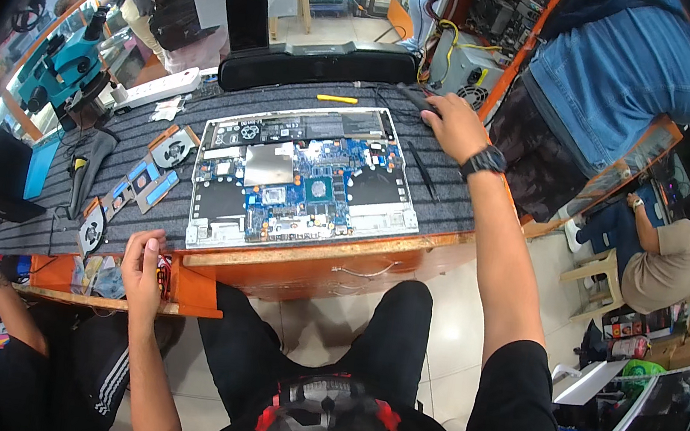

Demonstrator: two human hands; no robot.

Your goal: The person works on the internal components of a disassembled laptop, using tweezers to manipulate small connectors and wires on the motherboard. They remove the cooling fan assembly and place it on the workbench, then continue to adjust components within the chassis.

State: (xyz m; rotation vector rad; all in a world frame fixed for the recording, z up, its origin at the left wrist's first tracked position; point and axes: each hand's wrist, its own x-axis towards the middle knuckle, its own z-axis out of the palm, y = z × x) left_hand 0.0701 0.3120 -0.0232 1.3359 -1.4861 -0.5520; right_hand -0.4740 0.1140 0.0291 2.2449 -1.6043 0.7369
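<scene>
An opened laptop base (pixel 306 181) lies on the striped grey mat, its blue circuit board (pixel 331 188) and black battery (pixel 256 131) exposed. At the far right of the mat, my right hand (pixel 459 130) is closed round a dark slim object (pixel 414 96) whose exact kind I cannot make out. My left hand (pixel 142 270) is beside the table's front edge, over an open drawer (pixel 198 290); its fingers are loosely bent, thumb apart, with nothing visible in them. Left of the laptop lies a cooling assembly with two fans (pixel 172 147) and metal heat pipes (pixel 135 183).
Black tweezers (pixel 423 172) lie right of the laptop, a yellow tool (pixel 337 99) behind it. A black speaker bar (pixel 320 66) and phone (pixel 247 14) stand at the back. At left are a teal microscope (pixel 70 65) and white power strip (pixel 158 87). Other people are nearby.
</scene>
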